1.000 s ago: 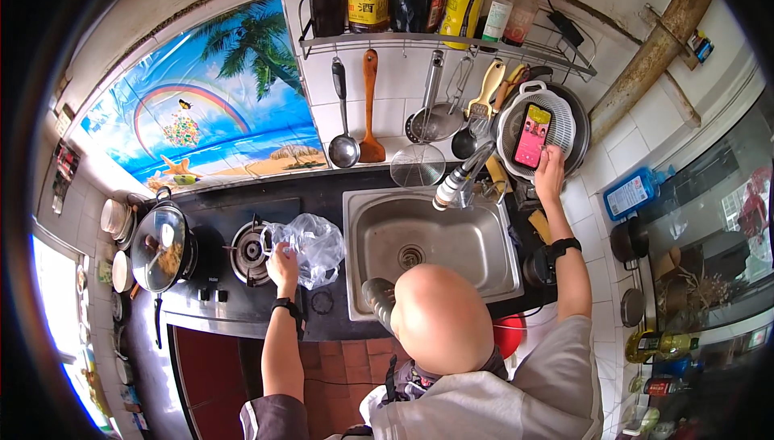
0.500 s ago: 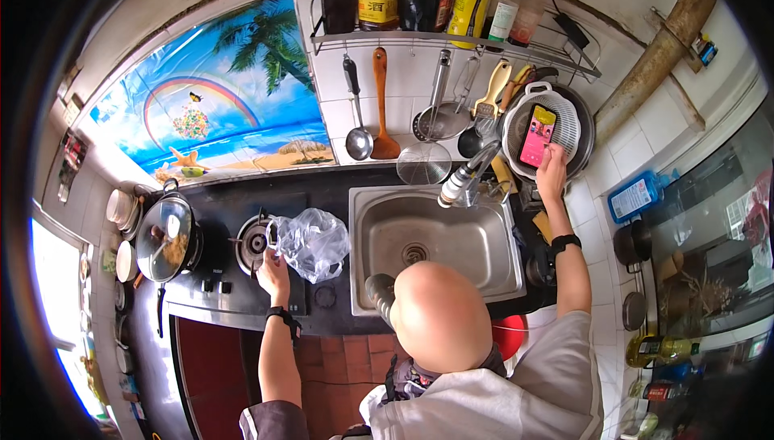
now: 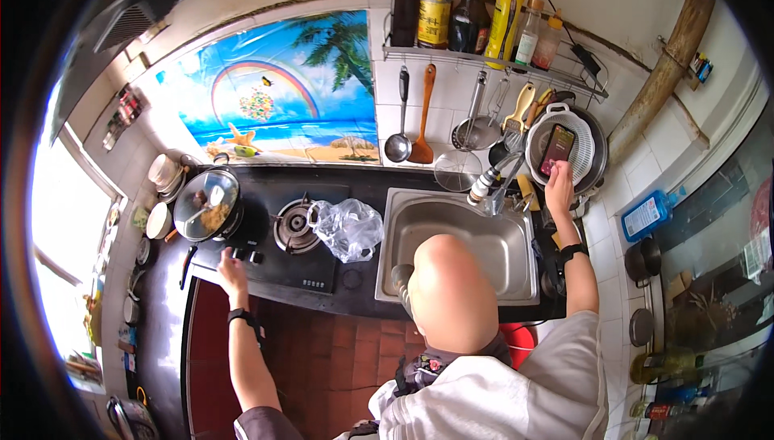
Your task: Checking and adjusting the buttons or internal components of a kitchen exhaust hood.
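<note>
My left hand (image 3: 233, 272) is closed, its fingertips at the stove's front edge beside a control knob (image 3: 256, 257); what is between them is hidden. To its upper left, a lidded frying pan (image 3: 193, 213) with food under the glass sits on the left burner. The right burner (image 3: 294, 229) is bare, and a crumpled clear plastic bag (image 3: 353, 232) lies beside it. At the far right, my right hand (image 3: 559, 186) grips the lower end of an upright smartphone (image 3: 558, 148) with a dark screen. Behind the phone hangs a white colander (image 3: 582, 139).
A steel sink (image 3: 387, 267) lies right of the stove, its front partly covered by a rounded bare-skinned shape. Above hang a ladle (image 3: 398, 148) and a wooden spatula (image 3: 422, 150), beneath a bottle shelf (image 3: 484, 60). Bowls (image 3: 160, 220) stand at the left wall.
My left hand has moved left from the right burner to the knobs. The phone's screen has gone from pink to mostly dark. The whole view has shifted.
</note>
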`<state>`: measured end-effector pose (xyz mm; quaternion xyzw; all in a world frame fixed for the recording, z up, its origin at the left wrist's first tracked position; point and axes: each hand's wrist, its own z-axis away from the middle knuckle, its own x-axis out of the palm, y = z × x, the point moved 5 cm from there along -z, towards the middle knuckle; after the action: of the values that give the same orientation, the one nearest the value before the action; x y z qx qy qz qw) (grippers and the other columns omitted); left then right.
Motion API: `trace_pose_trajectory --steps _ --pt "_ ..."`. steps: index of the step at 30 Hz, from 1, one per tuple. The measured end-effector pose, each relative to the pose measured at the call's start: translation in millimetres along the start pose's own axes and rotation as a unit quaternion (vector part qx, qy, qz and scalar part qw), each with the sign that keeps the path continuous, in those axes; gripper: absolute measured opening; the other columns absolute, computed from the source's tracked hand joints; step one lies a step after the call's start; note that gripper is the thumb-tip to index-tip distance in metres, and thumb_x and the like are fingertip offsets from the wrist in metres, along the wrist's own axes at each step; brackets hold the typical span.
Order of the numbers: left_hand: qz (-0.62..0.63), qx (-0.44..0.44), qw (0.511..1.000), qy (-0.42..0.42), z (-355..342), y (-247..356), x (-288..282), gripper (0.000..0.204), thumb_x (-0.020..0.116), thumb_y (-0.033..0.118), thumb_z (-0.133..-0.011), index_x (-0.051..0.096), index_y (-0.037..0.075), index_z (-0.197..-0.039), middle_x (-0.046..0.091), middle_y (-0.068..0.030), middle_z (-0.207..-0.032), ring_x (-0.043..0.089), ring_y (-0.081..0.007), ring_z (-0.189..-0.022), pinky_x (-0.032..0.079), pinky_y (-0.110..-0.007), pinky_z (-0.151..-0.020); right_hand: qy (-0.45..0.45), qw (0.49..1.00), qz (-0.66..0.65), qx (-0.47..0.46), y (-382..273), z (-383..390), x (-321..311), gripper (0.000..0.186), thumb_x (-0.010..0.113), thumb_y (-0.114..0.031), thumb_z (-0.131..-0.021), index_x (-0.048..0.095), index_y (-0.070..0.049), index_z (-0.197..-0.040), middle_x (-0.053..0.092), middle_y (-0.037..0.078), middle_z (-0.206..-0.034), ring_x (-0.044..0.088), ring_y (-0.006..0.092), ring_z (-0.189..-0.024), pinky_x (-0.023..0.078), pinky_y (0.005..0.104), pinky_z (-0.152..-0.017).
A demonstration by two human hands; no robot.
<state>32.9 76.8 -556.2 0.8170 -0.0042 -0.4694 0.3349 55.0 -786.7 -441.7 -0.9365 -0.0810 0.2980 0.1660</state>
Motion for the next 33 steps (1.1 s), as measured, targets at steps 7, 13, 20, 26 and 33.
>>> trace_pose_trajectory --steps 7,13,20,26,33 --pt "-0.127 -0.045 0.974 0.180 -52.5 55.4 -194.3 0.028 0.061 0.020 -0.090 0.065 0.019 -0.117 0.072 -0.0098 -0.101 0.066 -0.0291 -0.102 0.034 -0.052 -0.110 -0.073 0.975 -0.125 -0.169 -131.5 -4.4 5.6 0.013 0.050 -0.008 -0.100 0.055 -0.002 -0.110 0.065 0.016 -0.108 0.061 0.0369 -0.101 0.048 0.0432 -0.089" --pt "-0.103 0.154 0.855 0.485 -66.6 97.2 -354.2 0.050 0.063 0.015 -0.089 0.051 0.008 -0.137 0.055 -0.0146 -0.133 0.049 -0.0307 -0.128 0.038 -0.046 -0.109 -0.099 0.908 -0.312 -0.262 -307.2 -23.8 7.5 0.012 0.054 -0.006 -0.096 0.061 -0.004 -0.106 0.067 0.014 -0.101 0.062 0.0335 -0.093 0.050 0.0398 -0.081" --pt "0.030 0.310 0.793 0.523 -51.0 240.3 -456.1 0.028 0.067 0.017 -0.091 0.061 0.014 -0.118 0.064 -0.0042 -0.092 0.063 -0.0222 -0.090 0.046 -0.041 -0.090 -0.009 0.815 -0.357 -0.457 -488.1 -67.7 -39.8 0.018 0.061 0.000 -0.089 0.063 -0.004 -0.106 0.066 0.012 -0.095 0.063 0.0310 -0.088 0.051 0.0393 -0.078" --pt "0.113 0.468 0.689 0.542 -25.9 362.9 -460.8 0.020 0.065 0.019 -0.095 0.066 0.006 -0.110 0.065 -0.0086 -0.096 0.060 -0.0230 -0.095 0.046 -0.037 -0.090 0.129 0.799 -0.417 -0.414 -565.0 -122.0 -59.6 0.014 0.062 -0.003 -0.091 0.062 -0.004 -0.105 0.066 0.011 -0.095 0.061 0.0311 -0.088 0.048 0.0393 -0.081" --pt "0.275 0.513 0.679 0.448 -17.6 432.0 -443.0 0.033 0.054 0.019 -0.098 0.059 -0.002 -0.123 0.061 -0.0224 -0.119 0.056 -0.0404 -0.111 0.043 -0.042 -0.097 0.293 0.781 -0.453 -0.314 -594.9 -141.2 -62.2 0.012 0.064 -0.011 -0.097 0.062 -0.002 -0.105 0.066 0.009 -0.099 0.064 0.0224 -0.090 0.051 0.0332 -0.082"
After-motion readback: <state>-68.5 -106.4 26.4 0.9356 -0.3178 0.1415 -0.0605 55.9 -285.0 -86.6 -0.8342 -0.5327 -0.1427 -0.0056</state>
